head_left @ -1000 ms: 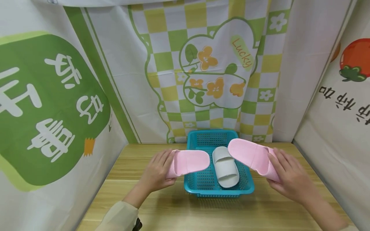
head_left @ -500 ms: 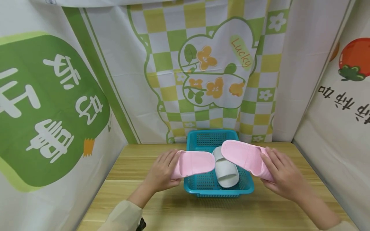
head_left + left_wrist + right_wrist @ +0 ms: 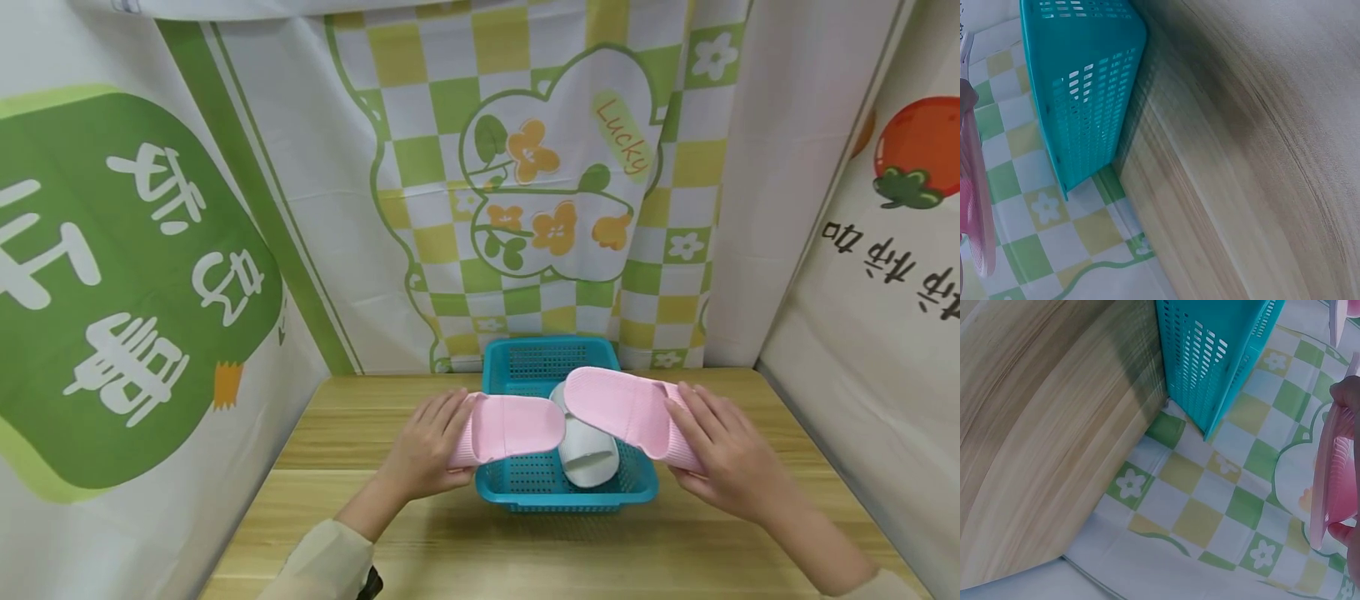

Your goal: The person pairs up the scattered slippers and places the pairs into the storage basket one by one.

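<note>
My left hand [image 3: 435,443] gripped the first pink slipper [image 3: 531,426] by its strap end, my right hand [image 3: 738,454] the second pink slipper [image 3: 617,405] likewise, heels pointing inward above the teal basket [image 3: 495,493]. They partly hid the white slipper [image 3: 589,465] inside; the basket stood on the wooden table [image 3: 420,550], near the checkered cloth [image 3: 417,160].

Head view: a ribbed pink slipper [image 3: 521,427] and a second pink slipper [image 3: 618,410] partly hide the white open-toed slipper [image 3: 585,440]. Both wrist views: the top edge cuts off the perforated teal plastic basket [image 3: 1088,62]. Right wrist view: the right edge crops the right hand [image 3: 727,454].
</note>
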{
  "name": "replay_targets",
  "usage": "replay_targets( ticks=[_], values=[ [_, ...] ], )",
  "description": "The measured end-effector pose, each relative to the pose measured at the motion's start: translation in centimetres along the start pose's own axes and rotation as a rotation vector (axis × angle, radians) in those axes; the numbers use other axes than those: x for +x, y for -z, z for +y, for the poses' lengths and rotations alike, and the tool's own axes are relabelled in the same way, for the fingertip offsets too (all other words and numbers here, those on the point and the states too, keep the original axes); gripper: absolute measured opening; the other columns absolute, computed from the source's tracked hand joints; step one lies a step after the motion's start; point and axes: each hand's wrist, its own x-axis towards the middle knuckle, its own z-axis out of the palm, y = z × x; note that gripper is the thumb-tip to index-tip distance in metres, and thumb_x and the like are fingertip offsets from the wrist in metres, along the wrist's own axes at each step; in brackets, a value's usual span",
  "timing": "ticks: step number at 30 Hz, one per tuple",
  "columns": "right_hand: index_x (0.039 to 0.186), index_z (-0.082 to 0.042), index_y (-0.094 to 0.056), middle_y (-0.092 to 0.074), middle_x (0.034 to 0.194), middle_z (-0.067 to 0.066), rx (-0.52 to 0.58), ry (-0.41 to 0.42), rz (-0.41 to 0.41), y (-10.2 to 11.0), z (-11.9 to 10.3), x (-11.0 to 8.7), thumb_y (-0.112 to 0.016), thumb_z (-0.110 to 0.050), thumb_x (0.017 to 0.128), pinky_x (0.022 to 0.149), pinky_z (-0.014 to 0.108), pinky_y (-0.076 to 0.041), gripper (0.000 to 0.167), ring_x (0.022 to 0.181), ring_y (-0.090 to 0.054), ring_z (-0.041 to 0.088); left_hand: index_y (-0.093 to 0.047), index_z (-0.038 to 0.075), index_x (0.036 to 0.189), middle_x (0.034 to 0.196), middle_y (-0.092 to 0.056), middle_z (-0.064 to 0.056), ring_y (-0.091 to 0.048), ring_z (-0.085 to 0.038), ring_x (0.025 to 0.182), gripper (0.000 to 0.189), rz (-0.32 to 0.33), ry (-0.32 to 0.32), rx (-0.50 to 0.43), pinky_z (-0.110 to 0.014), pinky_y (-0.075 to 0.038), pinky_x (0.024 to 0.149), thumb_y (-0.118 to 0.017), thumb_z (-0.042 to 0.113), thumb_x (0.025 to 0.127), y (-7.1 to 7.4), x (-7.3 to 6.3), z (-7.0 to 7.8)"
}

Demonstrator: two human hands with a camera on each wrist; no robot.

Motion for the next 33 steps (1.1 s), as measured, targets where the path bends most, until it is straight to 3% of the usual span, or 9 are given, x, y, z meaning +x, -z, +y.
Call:
replay_targets(
  ticks=[16, 24, 33],
  values=[
    [0.13, 0.008, -0.054, -0.052, 0.131, 0.031, 0.04, 0.042, -0.019, -0.4, -0.7, 0.9, -0.043, -0.05, 0.094, 0.116, 0.039, -0.014, 0.069, 0.112, -0.052, 0.051, -0.048, -0.007, 0.135, 0.134, -0.051, -0.023, -0.052, -0.037, 0.118, 0.093, -0.022, -0.017, -0.008, -0.05, -0.045, 0.097, -0.074, 0.048, 0.065, 0.0, 0.5, 0.3],
    [0.131, 0.006, -0.054, -0.051, 0.134, 0.029, 0.05, 0.067, -0.032, -0.7, -0.8, 1.0, -0.04, -0.05, 0.095, 0.114, 0.042, -0.021, 0.068, 0.114, -0.051, 0.049, -0.048, -0.006, 0.136, 0.134, -0.052, -0.023, -0.052, -0.037, 0.119, 0.094, -0.02, -0.038, 0.007, -0.049, -0.044, 0.098, -0.075, 0.05, 0.065, 0.0, 1.0, 0.3],
    [0.133, 0.006, -0.052, -0.05, 0.135, 0.028, 0.064, 0.082, -0.079, -0.7, -1.1, 1.5, -0.04, -0.051, 0.096, 0.116, 0.039, -0.015, 0.069, 0.116, -0.05, 0.049, -0.047, -0.006, 0.136, 0.133, -0.053, -0.023, -0.051, -0.037, 0.12, 0.097, -0.027, -0.051, 0.007, -0.049, -0.044, 0.098, -0.076, 0.051, 0.063, 0.0, 1.3, 0.5]
  ],
)
